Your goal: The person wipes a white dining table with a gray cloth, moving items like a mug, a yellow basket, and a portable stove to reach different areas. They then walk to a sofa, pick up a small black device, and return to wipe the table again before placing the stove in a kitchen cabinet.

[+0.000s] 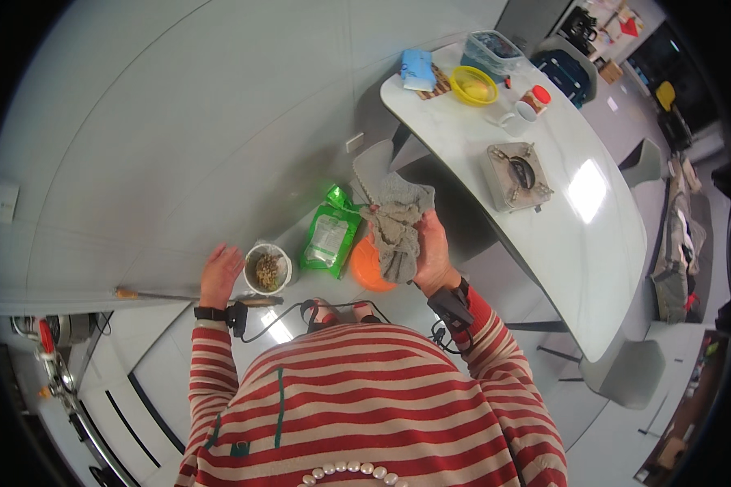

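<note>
My right hand (435, 251) holds a crumpled grey cloth (396, 228) above an orange plastic basin (368, 268), which the cloth partly hides. With fingers extended, my left hand (220, 277) is empty beside the rim of a white bucket (287, 271). Dry brownish scraps (268, 272) lie inside that bucket. Between the bucket and the basin stands a shiny green plastic bag (330, 237) bearing writing, its top gathered. Both wrists wear black straps with small devices and cables.
A white table (591, 268) at right bears a portable gas stove (519, 176), a white mug (518, 120), a red-lidded jar (536, 97), a yellow bowl (457, 91) of fruit and a blue packet (418, 70). Grey chairs (630, 371) stand around. A long-handled brush (259, 301) and bicycle (64, 380) are left.
</note>
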`<state>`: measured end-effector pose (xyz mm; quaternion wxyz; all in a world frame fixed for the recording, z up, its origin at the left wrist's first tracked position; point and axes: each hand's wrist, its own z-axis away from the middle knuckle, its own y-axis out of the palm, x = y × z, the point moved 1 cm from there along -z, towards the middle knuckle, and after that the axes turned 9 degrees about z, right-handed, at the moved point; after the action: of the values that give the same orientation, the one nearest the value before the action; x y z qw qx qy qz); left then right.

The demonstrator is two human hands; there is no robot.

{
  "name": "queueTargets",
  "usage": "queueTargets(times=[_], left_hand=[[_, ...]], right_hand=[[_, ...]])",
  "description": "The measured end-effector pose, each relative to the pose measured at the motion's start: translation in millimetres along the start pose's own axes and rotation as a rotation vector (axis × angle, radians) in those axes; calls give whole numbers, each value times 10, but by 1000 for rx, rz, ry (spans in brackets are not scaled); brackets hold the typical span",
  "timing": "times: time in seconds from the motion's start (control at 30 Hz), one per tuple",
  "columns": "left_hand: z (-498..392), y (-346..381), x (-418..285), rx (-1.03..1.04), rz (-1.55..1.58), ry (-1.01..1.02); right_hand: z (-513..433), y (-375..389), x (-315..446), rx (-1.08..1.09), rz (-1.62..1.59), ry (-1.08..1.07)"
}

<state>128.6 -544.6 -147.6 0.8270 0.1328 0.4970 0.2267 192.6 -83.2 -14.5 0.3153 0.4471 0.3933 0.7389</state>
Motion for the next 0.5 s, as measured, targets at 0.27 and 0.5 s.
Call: queueTargets(times=[0.27, 0.5], left_hand=[[580, 1591, -23, 366, 232, -349], [728, 2252, 137, 625, 372, -556]], right_hand=[[-251, 378, -252, 26, 214, -62], [-599, 687, -870, 229, 1434, -670]])
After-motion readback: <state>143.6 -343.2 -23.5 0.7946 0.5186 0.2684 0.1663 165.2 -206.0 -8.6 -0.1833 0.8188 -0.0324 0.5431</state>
